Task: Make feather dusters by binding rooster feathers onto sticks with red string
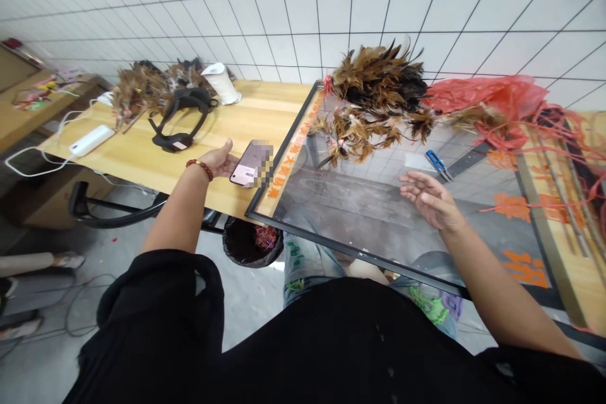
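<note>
My left hand (220, 160), with a beaded bracelet at the wrist, is over the wooden table, thumb and fingers apart. Its fingertips are at the left edge of a smartphone (243, 172), whose screen is lit and partly blurred out; whether they touch it I cannot tell. My right hand (433, 200) hovers over a framed glass panel (326, 214), fingers loosely spread and nothing in them. Just beyond it are blue-handled thread snips (439, 164). Brown feather bunches (379, 79) and smaller loose feathers (362, 132) rest on the far part of the glass.
Left on the table (269, 104) are a black head strap (182, 120), a white thread spool (221, 83), more feathers (142, 88) and a white power bank (92, 140) with cables. A lined bin (250, 243) stands below. Red plastic (492, 93) and sticks lie right.
</note>
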Demonstrator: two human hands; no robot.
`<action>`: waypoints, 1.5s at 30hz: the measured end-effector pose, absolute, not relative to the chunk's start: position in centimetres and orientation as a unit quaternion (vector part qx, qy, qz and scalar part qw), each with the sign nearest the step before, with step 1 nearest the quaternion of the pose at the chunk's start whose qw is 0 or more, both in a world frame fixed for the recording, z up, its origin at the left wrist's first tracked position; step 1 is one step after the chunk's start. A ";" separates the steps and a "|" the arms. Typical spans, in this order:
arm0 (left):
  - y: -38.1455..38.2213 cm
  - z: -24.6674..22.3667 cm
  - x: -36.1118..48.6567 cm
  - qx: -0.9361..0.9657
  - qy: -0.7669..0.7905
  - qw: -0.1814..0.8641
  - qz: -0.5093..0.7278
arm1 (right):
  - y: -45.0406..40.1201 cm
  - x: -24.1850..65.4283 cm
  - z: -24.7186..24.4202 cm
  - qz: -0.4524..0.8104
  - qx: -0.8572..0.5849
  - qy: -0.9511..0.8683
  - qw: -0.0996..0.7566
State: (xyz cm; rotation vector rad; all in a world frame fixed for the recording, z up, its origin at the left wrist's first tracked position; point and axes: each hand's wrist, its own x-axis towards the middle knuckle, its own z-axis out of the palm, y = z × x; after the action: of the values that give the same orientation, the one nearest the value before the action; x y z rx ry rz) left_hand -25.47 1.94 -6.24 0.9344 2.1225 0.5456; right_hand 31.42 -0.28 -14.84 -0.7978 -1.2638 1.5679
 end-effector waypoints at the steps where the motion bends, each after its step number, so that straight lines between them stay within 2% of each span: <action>1: 1.9 -5.8 -25.6 0.355 0.841 0.359 0.194 | -0.3 31.4 -14.8 0.639 -0.326 -0.516 0.468; 3: 1.7 -4.7 -24.6 0.358 0.866 0.308 0.163 | -0.3 31.4 -14.8 0.640 -0.329 -0.515 0.467; 4: 1.5 -4.2 -23.3 0.386 0.876 0.244 0.153 | -0.3 31.4 -14.8 0.641 -0.331 -0.513 0.466; 5: 1.4 -4.0 -21.3 0.441 0.860 0.172 0.189 | -0.3 31.4 -14.8 0.642 -0.331 -0.512 0.465; 7: 1.0 -4.0 -15.4 0.521 0.771 0.129 0.342 | -0.2 31.5 -14.9 0.645 -0.332 -0.508 0.465; 9: 0.7 -5.1 -7.7 0.587 0.635 0.207 0.457 | -0.2 31.5 -14.9 0.650 -0.331 -0.500 0.467; 12: 1.0 -7.8 4.1 0.625 0.467 0.445 0.440 | -0.1 31.5 -14.9 0.661 -0.328 -0.486 0.467; 13: 1.3 -8.6 7.4 0.630 0.429 0.491 0.422 | -0.2 31.5 -14.9 0.663 -0.328 -0.484 0.468; 15: 2.2 -10.2 12.4 0.645 0.403 0.500 0.414 | -0.2 31.4 -14.9 0.661 -0.332 -0.481 0.471; 17: 2.9 -11.3 15.3 0.678 0.410 0.444 0.418 | -0.3 31.2 -14.8 0.656 -0.334 -0.476 0.481; 21: 3.1 -13.1 17.1 0.759 0.384 0.321 0.417 | -0.3 30.9 -14.3 0.652 -0.342 -0.464 0.493; 26: 2.8 -15.2 16.4 0.812 0.310 0.280 0.407 | -0.1 30.7 -14.1 0.655 -0.358 -0.448 0.492; 32: 5.1 -16.5 16.0 0.819 0.257 0.332 0.392 | 0.0 30.9 -14.1 0.680 -0.339 -0.433 0.485; 40: 5.8 -16.6 16.0 0.777 0.265 0.430 0.377 | 0.1 31.1 -13.6 0.684 -0.359 -0.424 0.473; 45: 6.0 -16.1 15.5 0.768 0.262 0.436 0.390 | 0.3 31.5 -14.1 0.691 -0.350 -0.420 0.473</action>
State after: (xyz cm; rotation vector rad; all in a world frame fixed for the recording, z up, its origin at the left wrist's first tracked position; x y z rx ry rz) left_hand 15.52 6.00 -16.09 1.9106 0.6509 0.9715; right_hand 31.48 0.27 -14.11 -0.8575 -1.0287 1.6902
